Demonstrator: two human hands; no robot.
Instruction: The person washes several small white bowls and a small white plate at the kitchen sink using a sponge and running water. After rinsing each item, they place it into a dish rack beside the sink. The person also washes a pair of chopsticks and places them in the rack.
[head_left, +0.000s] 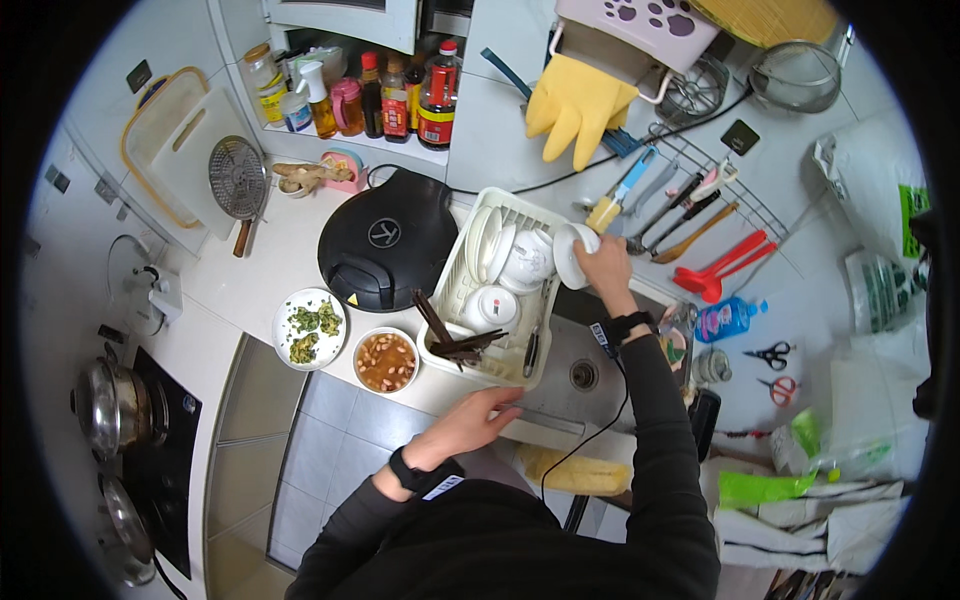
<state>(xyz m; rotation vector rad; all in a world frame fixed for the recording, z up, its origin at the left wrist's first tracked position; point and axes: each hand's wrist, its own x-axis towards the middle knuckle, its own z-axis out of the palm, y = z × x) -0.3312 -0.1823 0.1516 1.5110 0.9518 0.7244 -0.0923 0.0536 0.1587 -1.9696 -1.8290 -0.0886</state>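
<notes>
My right hand (604, 270) grips a white bowl (568, 256), tilted on its side at the right edge of a cream plastic dish rack (484, 196). Inside the rack, white plates (489, 240) stand on edge beside a patterned white bowl (529, 259). An upturned white bowl (491, 309) sits nearer to me. Dark chopsticks (465, 345) lie across the rack's left front corner, and a black-handled utensil (532, 352) rests along its right side. Nothing is held in my left hand (469, 424), whose fingers are apart near the rack's front edge.
A sink (555, 382) lies right of the rack. To its left are a black electric griddle (390, 232), a bowl of beans in broth (386, 361) and a plate of green food (313, 330). Utensils hang behind, with a yellow rubber glove (577, 105). A pot (112, 409) stands on the stove.
</notes>
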